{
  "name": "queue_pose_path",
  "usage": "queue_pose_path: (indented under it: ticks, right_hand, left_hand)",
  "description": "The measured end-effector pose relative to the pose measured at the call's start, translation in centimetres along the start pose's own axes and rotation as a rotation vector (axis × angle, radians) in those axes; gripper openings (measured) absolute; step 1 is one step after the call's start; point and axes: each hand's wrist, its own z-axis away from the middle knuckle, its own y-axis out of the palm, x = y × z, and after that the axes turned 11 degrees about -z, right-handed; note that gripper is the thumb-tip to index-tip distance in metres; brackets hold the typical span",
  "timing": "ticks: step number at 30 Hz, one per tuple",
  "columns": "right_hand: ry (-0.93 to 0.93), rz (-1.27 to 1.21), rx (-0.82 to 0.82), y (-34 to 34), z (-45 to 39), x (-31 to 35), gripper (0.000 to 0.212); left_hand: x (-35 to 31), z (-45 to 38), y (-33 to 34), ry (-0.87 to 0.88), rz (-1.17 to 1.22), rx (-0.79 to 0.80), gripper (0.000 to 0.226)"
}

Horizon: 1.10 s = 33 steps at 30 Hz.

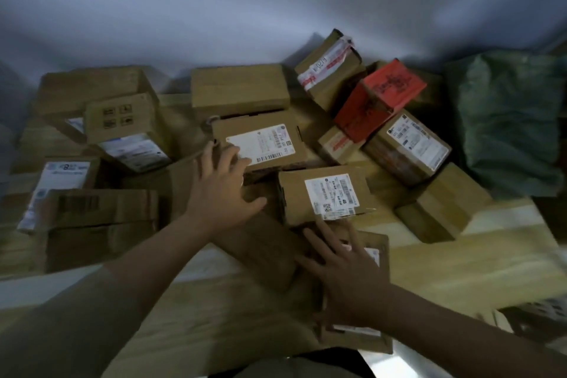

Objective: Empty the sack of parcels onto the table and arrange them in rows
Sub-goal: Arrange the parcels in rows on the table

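Note:
Several brown cardboard parcels lie jumbled across the wooden table (pixel 478 267). A green sack (pixel 509 120) slumps at the far right. My left hand (pixel 221 184) is spread, fingers apart, at the near left corner of a labelled box (pixel 260 139) in the middle. My right hand (pixel 346 273) lies flat with fingers spread on a flat parcel (pixel 365 337) near the front edge. A long plain box (pixel 264 252) lies between my hands. Another labelled box (pixel 325 193) sits just beyond my right fingertips. Neither hand grips anything.
A red box (pixel 380 98) leans on the pile at the back right, beside a taped box (pixel 331 70). Stacked boxes (pixel 101 224) crowd the left side. A pale wall stands behind the table. Bare wood shows at the front right.

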Motion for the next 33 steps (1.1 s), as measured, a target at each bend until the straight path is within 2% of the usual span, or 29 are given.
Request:
queue_pose_path:
  ticks: [3, 5, 7, 10, 13, 16, 18, 20, 21, 23, 25, 28, 33]
  right_hand:
    - [0.060, 0.131, -0.089, -0.1, 0.7, -3.6, 0.109]
    - [0.127, 0.245, -0.062, -1.1, 1.1, -6.1, 0.115]
    - [0.205, 0.327, -0.037, -1.6, 1.6, -7.8, 0.111]
    - [0.253, 0.251, -0.142, -0.7, 1.4, -8.2, 0.097]
    - [0.175, 0.144, -0.256, -0.5, -0.4, -4.6, 0.103]
    - [0.011, 0.097, -0.329, -1.2, -3.6, 0.2, 0.099]
    - [-0.083, 0.142, -0.321, -2.1, -5.7, 2.6, 0.091]
    - [-0.106, 0.210, -0.246, -2.8, -7.2, 3.3, 0.079]
    - [-0.085, 0.240, -0.203, -2.9, -7.7, 2.8, 0.075]
    - [0.014, 0.293, -0.122, -3.1, -8.4, 1.2, 0.070]
    - [0.141, 0.324, -0.059, -3.2, -8.4, -0.7, 0.068]
    - [0.236, 0.251, -0.071, -3.3, -8.4, -1.6, 0.069]
    - [0.086, 0.006, -0.229, -3.5, -9.7, 3.2, 0.085]
  left_hand:
    - [1.3, 2.8, 0.8, 0.122, -0.107, 0.013, 0.083]
    - [1.9, 5.3, 2.2, 0.248, -0.139, 0.022, 0.080]
    - [2.6, 8.1, 4.4, 0.366, -0.139, 0.037, 0.080]
    - [4.0, 11.0, 7.4, 0.461, -0.152, 0.050, 0.088]
    - [4.1, 12.3, 7.2, 0.493, -0.160, -0.098, 0.096]
    - [3.5, 14.5, 6.0, 0.268, -0.019, -0.384, 0.089]
    - [4.5, 17.1, 5.7, 0.029, -0.001, -0.493, 0.083]
    - [7.5, 20.1, 5.8, -0.256, -0.075, -0.540, 0.080]
    - [9.2, 21.5, 5.6, -0.442, -0.073, -0.527, 0.081]
    - [12.3, 23.8, 5.2, -0.835, 0.041, -0.401, 0.091]
    - [14.5, 25.4, 5.9, -1.068, 0.167, -0.252, 0.098]
    - [15.9, 25.4, 7.0, -1.091, 0.319, -0.163, 0.103]
    - [12.6, 22.4, 6.4, -0.924, 0.300, -0.137, 0.086]
